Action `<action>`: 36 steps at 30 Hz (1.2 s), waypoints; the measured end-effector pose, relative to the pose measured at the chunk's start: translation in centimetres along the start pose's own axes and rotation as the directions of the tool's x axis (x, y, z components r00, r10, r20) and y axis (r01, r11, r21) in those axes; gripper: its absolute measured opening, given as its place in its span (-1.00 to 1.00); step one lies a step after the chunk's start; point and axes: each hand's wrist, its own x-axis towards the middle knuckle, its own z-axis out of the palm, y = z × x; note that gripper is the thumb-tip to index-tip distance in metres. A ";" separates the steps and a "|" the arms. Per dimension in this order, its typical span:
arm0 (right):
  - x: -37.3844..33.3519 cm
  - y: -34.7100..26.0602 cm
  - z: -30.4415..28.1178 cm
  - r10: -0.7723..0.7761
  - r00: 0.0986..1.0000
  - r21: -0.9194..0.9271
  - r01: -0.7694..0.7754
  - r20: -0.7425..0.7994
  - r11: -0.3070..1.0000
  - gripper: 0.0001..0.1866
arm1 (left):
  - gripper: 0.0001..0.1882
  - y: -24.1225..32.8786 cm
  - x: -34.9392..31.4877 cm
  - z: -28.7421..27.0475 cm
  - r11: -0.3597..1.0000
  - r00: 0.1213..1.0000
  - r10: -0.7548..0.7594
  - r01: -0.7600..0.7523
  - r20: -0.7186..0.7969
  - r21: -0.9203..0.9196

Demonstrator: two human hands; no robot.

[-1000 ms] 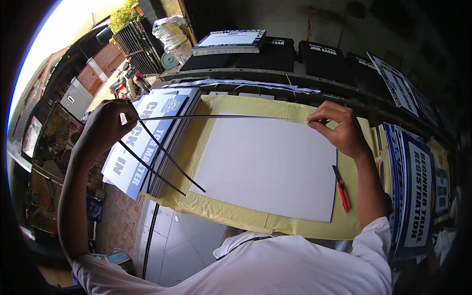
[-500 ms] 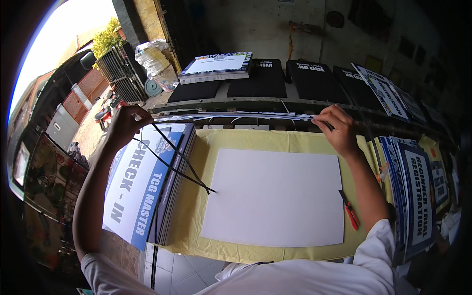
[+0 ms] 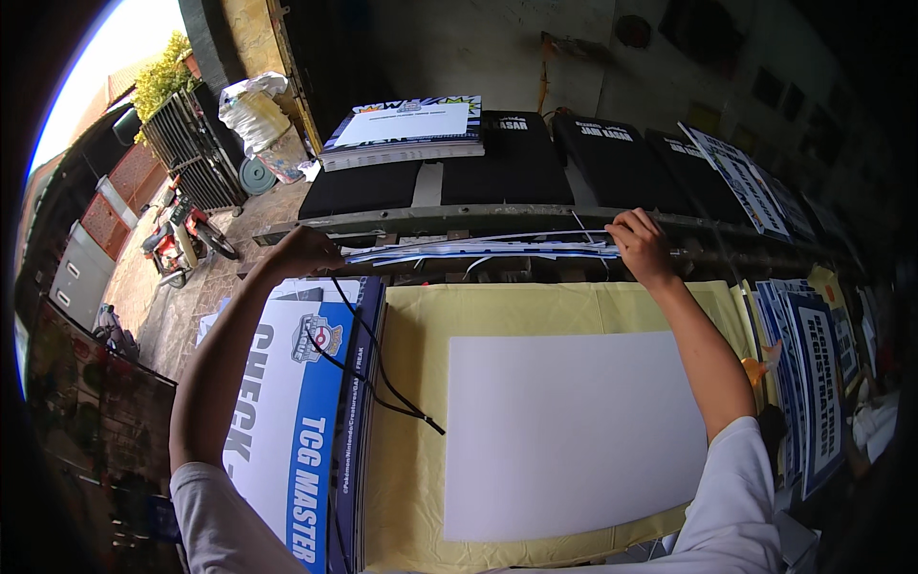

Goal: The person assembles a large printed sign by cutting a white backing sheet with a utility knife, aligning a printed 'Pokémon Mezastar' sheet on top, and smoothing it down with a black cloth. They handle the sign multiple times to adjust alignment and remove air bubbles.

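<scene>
My left hand [image 3: 308, 253] is closed at the far left of the work table, with a thin black cord [image 3: 373, 386] hanging from it in strands over the signs and yellow cover. My right hand [image 3: 639, 247] pinches the far end of a thin pale strip [image 3: 497, 235] stretched between both hands. Just below the strip lies a bundle of white and blue paper strips [image 3: 478, 251] along the table's back edge. A blank white board [image 3: 569, 435] lies flat between my arms on the yellow cover [image 3: 421, 320]. What the left fingers grip is partly hidden.
Stacked blue-and-white signs [image 3: 304, 430] lie at the left, and more signs [image 3: 813, 383] stand at the right. Behind the table is a bench with black panels [image 3: 507, 172] and a printed board stack [image 3: 406, 134]. A motorbike [image 3: 186, 234] stands outside.
My left hand has moved inward, closer to my right hand, and the cord's lower end has shifted with it. The view has moved; the red cutter no longer shows.
</scene>
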 end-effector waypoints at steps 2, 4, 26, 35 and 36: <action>-0.9 0.4 1.9 0.038 0.998 -0.025 -0.037 0.049 0.999 -0.85 | -0.80 -1.7 3.1 0.4 0.986 0.988 0.147 -0.151 0.052 0.070; -2.1 1.1 4.1 0.051 0.994 -0.062 -0.046 0.093 0.997 -0.84 | -0.77 -3.1 6.4 1.5 0.959 0.969 0.231 -0.242 0.085 0.148; -8.5 4.3 13.3 0.195 0.873 -0.135 -0.150 0.446 0.979 -0.71 | -0.43 -0.7 17.9 13.1 0.853 0.849 -0.508 0.519 -0.144 0.056; -4.8 -2.0 11.4 0.392 0.920 0.163 -0.391 0.028 0.906 -0.49 | -0.41 4.9 6.6 1.1 0.758 0.927 -0.272 0.371 0.256 -0.537; -3.7 -3.8 11.0 0.390 0.918 0.308 -0.393 0.075 0.866 -0.49 | -0.43 6.0 4.8 -0.5 0.722 0.939 -0.231 0.342 0.256 -0.602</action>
